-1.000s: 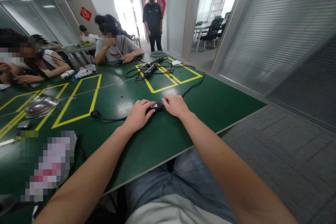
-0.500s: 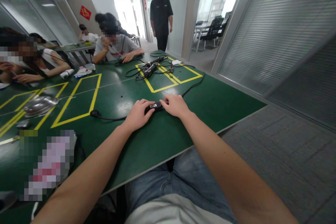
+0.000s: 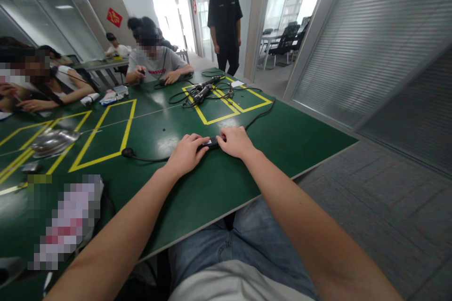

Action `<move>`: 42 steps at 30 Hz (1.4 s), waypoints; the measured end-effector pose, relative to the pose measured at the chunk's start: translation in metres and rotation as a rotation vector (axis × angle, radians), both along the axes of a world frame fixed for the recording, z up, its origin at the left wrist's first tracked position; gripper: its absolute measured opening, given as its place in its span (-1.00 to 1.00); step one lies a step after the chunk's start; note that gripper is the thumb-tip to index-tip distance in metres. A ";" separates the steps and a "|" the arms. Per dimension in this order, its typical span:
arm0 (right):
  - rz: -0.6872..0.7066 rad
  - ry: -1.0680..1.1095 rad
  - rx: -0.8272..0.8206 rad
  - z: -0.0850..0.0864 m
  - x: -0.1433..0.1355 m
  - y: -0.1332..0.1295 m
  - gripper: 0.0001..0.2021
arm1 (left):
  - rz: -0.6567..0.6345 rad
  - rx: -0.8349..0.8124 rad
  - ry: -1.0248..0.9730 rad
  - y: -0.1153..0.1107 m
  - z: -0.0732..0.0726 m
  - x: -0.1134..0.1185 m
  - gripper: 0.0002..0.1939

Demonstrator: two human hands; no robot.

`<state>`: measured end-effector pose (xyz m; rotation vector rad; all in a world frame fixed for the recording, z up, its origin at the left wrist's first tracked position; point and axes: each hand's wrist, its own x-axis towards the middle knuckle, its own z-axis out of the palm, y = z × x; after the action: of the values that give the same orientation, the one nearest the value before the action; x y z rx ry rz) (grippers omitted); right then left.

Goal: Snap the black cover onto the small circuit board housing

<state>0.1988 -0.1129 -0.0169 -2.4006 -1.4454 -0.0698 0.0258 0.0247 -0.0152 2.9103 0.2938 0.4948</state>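
A small black device with a label lies on the green table, and both my hands grip it. My left hand covers its left end, fingers curled over it. Its right end sits under the fingers of my right hand. A black cable runs left from under my left hand to a round plug. Another black cable leads away to the right and back.
Yellow tape rectangles mark the table. A tangle of cables and black tools lies at the back. A shiny bag rests at left. Seated people work across the table; a person in black stands beyond it. The table edge is near my lap.
My hands have closed in slightly over the black device, hiding more of it. The standing person in black has walked nearer and to the right. A seated person lowered a hand from the face.
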 end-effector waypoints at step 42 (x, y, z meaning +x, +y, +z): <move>-0.015 -0.023 -0.003 0.001 -0.002 0.000 -0.67 | 0.010 -0.097 -0.317 0.004 -0.015 0.002 -0.66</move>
<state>0.1963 -0.1129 -0.0154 -2.4213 -1.4380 -0.0986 0.0277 0.0292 -0.0303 2.6837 0.2777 0.9022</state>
